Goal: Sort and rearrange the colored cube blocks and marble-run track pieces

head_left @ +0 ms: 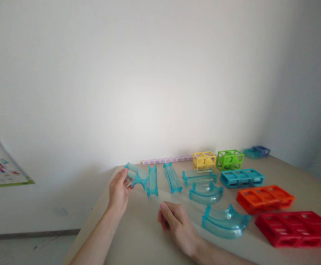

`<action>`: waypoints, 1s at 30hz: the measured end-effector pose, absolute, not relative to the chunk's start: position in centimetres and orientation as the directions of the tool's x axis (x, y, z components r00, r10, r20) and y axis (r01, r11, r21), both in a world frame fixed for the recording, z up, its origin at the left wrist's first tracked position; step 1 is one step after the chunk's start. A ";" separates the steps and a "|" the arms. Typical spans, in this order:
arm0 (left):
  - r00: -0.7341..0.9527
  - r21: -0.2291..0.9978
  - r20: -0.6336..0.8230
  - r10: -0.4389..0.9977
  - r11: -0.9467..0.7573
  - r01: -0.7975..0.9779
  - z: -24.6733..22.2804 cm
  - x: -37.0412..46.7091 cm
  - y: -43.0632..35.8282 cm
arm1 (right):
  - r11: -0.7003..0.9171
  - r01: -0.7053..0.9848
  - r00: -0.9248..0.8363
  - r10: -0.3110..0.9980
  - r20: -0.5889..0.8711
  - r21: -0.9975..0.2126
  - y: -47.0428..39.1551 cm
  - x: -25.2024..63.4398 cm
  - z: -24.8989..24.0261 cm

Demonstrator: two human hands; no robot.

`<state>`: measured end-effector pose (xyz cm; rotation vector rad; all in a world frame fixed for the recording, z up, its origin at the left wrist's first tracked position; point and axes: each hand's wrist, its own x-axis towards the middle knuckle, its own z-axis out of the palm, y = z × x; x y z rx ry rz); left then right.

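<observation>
My left hand grips a clear blue track piece by its left end, at the table's far left. The piece looks curved and tilted, and its right end comes close to a straight clear blue track piece on the table. Curled closed, my right hand is low over the middle of the table, with nothing showing in its fingers. A second straight track piece lies beyond it, and another sits crosswise farther right. Two curved clear blue track pieces rest to its right.
Along the table's right side are frame blocks: yellow, green, blue, orange and red. A patterned strip lies against the wall. Blue pieces stand in the far corner. A poster hangs at left.
</observation>
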<state>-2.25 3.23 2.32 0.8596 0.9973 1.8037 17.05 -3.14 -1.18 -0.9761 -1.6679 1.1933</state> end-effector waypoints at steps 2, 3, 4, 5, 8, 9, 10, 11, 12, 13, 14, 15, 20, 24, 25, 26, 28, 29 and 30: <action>-0.579 0.919 0.070 0.813 -0.278 -0.279 1.8 -3.1 4.1 | 0.239 0.112 -0.342 0.921 0.188 -0.965 -3.1 17.0 -1.4; -0.637 0.941 0.052 0.770 -0.251 -0.227 1.4 -3.6 4.6 | 0.238 0.109 -0.344 0.920 0.188 -0.965 -3.0 17.0 -1.5; -0.684 0.965 0.047 0.728 -0.210 -0.157 0.9 -4.0 5.0 | 0.237 0.108 -0.346 0.919 0.187 -0.966 -3.0 17.0 -1.5; -0.718 0.985 0.077 0.692 -0.166 -0.054 0.4 -4.4 5.4 | 0.237 0.109 -0.348 0.919 0.186 -0.965 -3.0 16.9 -1.6; -0.675 0.954 0.214 0.706 -0.004 0.299 -0.9 -5.2 6.1 | 0.240 0.121 -0.353 0.917 0.184 -0.963 -2.9 16.9 -1.8; -0.645 0.930 0.235 0.727 0.026 0.367 -1.3 -5.3 6.2 | 0.241 0.126 -0.353 0.917 0.183 -0.962 -2.9 16.9 -1.8; -0.613 0.905 0.248 0.750 0.046 0.423 -1.5 -5.4 6.2 | 0.242 0.132 -0.353 0.918 0.183 -0.961 -2.9 16.9 -1.8; -0.579 0.882 0.258 0.773 0.056 0.469 -1.6 -5.4 6.1 | 0.243 0.138 -0.351 0.918 0.182 -0.960 -2.9 16.9 -1.7; -0.541 0.850 0.271 0.796 0.066 0.523 -1.5 -5.4 6.0 | 0.245 0.146 -0.351 0.919 0.181 -0.959 -2.9 16.9 -1.7; -0.505 0.815 0.284 0.815 0.073 0.575 -1.4 -5.3 5.8 | 0.247 0.156 -0.349 0.919 0.180 -0.956 -2.9 16.9 -1.6; -0.477 0.782 0.294 0.828 0.078 0.619 -1.3 -5.3 5.6 | 0.248 0.167 -0.348 0.920 0.178 -0.954 -2.9 16.9 -1.5; -0.458 0.755 0.303 0.836 0.082 0.650 -1.0 -5.4 5.5 | 0.250 0.181 -0.348 0.921 0.176 -0.951 -3.0 16.9 -1.4; -0.519 0.498 0.508 0.688 0.258 0.828 -0.6 -7.4 5.3 | 0.278 0.253 -0.361 0.916 0.177 -0.927 -3.0 16.9 -1.1; -0.489 0.440 0.343 0.802 0.323 0.838 -1.7 -9.5 5.9 | 0.283 0.265 -0.360 0.916 0.178 -0.922 -2.9 16.9 -1.2; -0.465 0.444 0.333 0.820 0.299 0.845 -1.9 -9.7 6.1 | 0.282 0.267 -0.358 0.917 0.177 -0.922 -2.9 16.9 -1.2; -0.433 0.447 0.337 0.836 0.262 0.855 -2.1 -9.7 6.3 | 0.281 0.268 -0.359 0.917 0.175 -0.922 -2.9 16.9 -1.2; -0.360 0.440 0.362 0.860 0.183 0.879 -2.4 -9.5 6.7 | 0.282 0.276 -0.361 0.916 0.172 -0.919 -3.0 16.9 -1.2; -0.319 0.437 0.372 0.872 0.138 0.889 -2.5 -9.2 6.9 | 0.282 0.279 -0.364 0.916 0.171 -0.918 -3.0 16.9 -1.1; -0.277 0.437 0.380 0.883 0.092 0.895 -2.6 -9.0 7.1 | 0.281 0.282 -0.366 0.916 0.168 -0.917 -3.1 16.8 -1.0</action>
